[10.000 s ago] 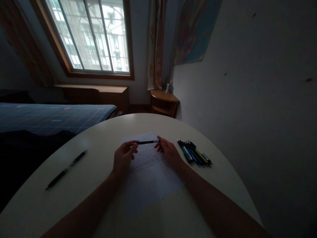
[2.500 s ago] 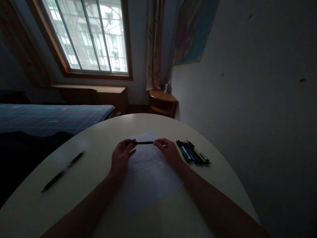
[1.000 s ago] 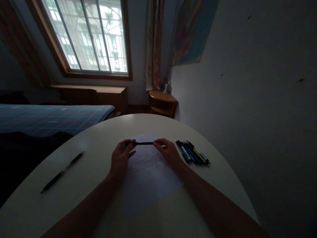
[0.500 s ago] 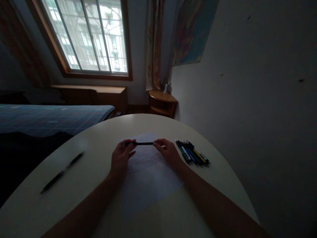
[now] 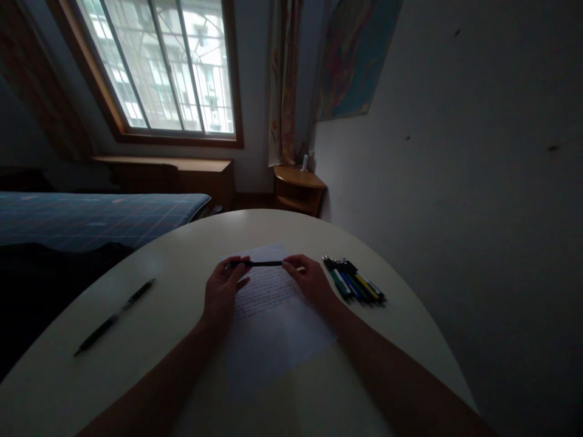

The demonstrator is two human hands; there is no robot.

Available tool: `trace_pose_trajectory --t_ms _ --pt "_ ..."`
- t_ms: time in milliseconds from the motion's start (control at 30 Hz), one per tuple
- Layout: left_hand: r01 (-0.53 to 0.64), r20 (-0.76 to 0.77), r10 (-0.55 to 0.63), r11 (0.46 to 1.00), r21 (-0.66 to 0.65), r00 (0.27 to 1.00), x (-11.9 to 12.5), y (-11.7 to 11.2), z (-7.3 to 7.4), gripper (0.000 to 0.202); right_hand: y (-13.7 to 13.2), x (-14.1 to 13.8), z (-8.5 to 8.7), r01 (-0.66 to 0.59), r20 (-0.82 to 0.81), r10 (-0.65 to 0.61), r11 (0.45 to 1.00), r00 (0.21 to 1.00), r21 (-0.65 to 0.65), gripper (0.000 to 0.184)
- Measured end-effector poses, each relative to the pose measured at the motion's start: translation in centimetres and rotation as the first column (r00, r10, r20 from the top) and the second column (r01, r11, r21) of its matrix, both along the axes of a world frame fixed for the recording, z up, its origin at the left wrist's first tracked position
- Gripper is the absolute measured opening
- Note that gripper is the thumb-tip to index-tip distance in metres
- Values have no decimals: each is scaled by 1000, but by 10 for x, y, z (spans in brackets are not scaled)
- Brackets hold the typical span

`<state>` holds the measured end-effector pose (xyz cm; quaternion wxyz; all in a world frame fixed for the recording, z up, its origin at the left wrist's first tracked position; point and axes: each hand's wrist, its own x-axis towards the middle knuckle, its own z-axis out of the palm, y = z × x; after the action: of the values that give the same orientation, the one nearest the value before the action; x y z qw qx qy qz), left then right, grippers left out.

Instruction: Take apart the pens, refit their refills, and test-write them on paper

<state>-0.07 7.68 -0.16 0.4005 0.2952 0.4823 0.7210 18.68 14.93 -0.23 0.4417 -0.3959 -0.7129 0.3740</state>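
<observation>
A slim black pen (image 5: 266, 263) lies level between my two hands, above the upper part of a sheet of paper (image 5: 268, 358) with lines of handwriting. My left hand (image 5: 223, 285) is closed round the pen's left end, thumb and fingers pinching it. At the other end, the fingertips of my right hand (image 5: 306, 274) pinch the pen's tip. Fingers cover both ends of the pen. To the right of my right hand, several pens and markers (image 5: 355, 282) with black, green, blue and yellow parts lie side by side. Another black pen (image 5: 116, 315) with a clear middle rests apart on the left.
Everything lies on a round white table (image 5: 182, 388). A bed with a blue plaid cover (image 5: 100, 212) stands beyond its left edge, with dark cloth (image 5: 59, 267) nearer. A wall (image 5: 455, 212) runs along the right; a wooden corner stand (image 5: 300, 177) is behind the table.
</observation>
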Motion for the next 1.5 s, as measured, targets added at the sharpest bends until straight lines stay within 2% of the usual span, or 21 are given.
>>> trace_pose_trajectory --t_ms 233,500,700,1500 --pt "-5 5 5 1000 0 1000 1 -1 3 44 1 1 -1 -2 24 2 1000 1000 -25 28" --pt "-3 24 2 1000 3 1000 1 0 1 44 2 0 -2 -4 -1 4 1000 1000 28 25" --pt "-2 10 2 1000 4 1000 0 -1 1 44 2 0 -3 -6 15 7 1000 1000 -22 28" --pt "5 -5 -5 1000 10 1000 -1 0 -1 41 0 0 0 -13 5 13 1000 1000 3 26"
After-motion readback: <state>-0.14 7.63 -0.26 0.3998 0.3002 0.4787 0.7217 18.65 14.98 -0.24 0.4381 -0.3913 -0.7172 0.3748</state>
